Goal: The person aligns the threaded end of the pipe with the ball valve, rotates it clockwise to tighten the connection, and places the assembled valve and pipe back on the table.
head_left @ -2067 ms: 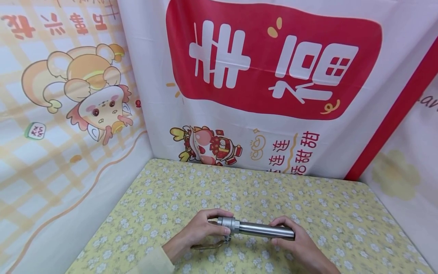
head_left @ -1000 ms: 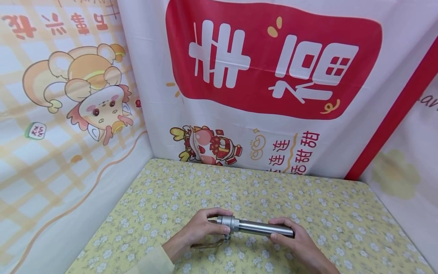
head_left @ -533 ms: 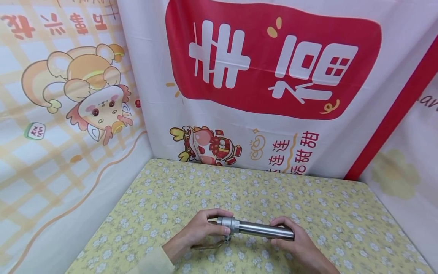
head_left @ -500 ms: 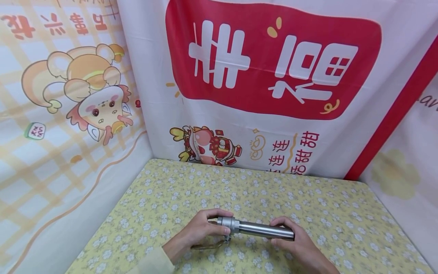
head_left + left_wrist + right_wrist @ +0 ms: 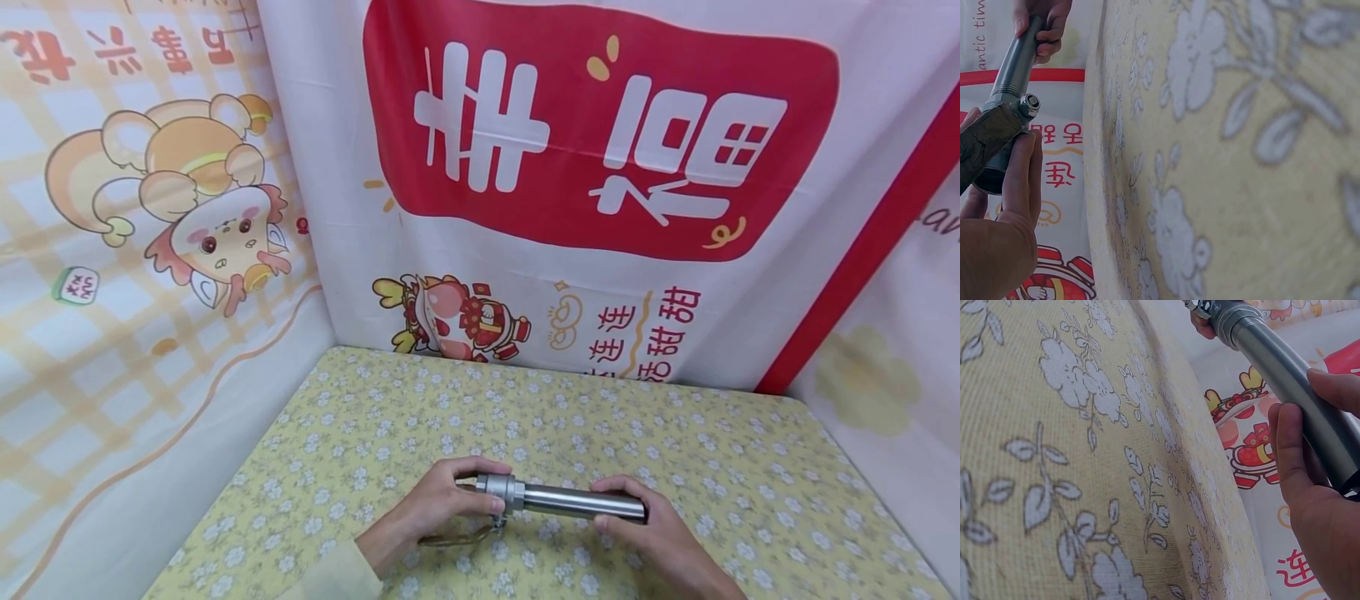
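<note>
A metal ball valve (image 5: 512,492) and a smooth steel pipe (image 5: 562,500) are joined end to end above the front of the table. My left hand (image 5: 442,497) grips the valve body between thumb and fingers. The valve's lever handle (image 5: 459,539) hangs below that hand, and in the left wrist view the lever (image 5: 988,140) crosses in front of the body, with a nut at its pivot. My right hand (image 5: 654,527) holds the pipe's far right end, thumb on the near side. The joint's threads are hidden in the head view.
A flower-patterned yellow cloth (image 5: 480,400) covers the table. Printed white hangings stand behind it and at both sides, the back one (image 5: 345,250) meeting the table's rear edge.
My right thumb and fingers have shifted slightly around the pipe, the thumb now higher on it than half a second ago. My left hand and the valve stay in place.
</note>
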### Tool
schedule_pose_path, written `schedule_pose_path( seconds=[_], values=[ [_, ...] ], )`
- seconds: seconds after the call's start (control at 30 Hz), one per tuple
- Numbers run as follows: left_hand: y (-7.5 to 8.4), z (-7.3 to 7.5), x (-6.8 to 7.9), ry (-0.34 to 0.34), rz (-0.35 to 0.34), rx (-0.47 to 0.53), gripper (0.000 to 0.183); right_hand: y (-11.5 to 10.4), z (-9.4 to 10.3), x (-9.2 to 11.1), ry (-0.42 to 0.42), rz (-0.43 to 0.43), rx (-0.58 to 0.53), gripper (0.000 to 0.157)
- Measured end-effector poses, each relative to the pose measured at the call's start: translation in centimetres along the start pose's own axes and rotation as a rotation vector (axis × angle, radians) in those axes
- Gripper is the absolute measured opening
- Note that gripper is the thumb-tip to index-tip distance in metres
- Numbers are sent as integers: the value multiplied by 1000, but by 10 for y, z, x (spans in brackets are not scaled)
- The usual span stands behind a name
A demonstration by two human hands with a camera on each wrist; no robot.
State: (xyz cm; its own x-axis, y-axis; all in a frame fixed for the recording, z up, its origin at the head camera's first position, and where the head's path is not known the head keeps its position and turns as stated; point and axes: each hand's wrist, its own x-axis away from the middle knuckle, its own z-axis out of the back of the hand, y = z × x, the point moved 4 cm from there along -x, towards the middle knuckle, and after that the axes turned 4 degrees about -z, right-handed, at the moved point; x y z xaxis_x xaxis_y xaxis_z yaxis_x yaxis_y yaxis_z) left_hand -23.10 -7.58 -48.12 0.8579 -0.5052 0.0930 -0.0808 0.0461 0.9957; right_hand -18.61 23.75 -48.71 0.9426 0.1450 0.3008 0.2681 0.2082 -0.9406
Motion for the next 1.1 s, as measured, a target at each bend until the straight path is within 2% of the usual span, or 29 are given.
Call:
schedule_pose_path(
  seconds=[0.37, 0.63, 1.1],
  values=[
    [2, -2, 0, -4, 1, 2, 48, 1, 2, -1, -32, 1, -49, 54],
    [3, -4, 1, -3, -14, -6, 46, 3, 2, -1, -16, -28, -57, 54],
    [2, -4, 0, -4, -14, -24, 45, 0, -1, 0, -50, 42, -40, 54]
  ],
)
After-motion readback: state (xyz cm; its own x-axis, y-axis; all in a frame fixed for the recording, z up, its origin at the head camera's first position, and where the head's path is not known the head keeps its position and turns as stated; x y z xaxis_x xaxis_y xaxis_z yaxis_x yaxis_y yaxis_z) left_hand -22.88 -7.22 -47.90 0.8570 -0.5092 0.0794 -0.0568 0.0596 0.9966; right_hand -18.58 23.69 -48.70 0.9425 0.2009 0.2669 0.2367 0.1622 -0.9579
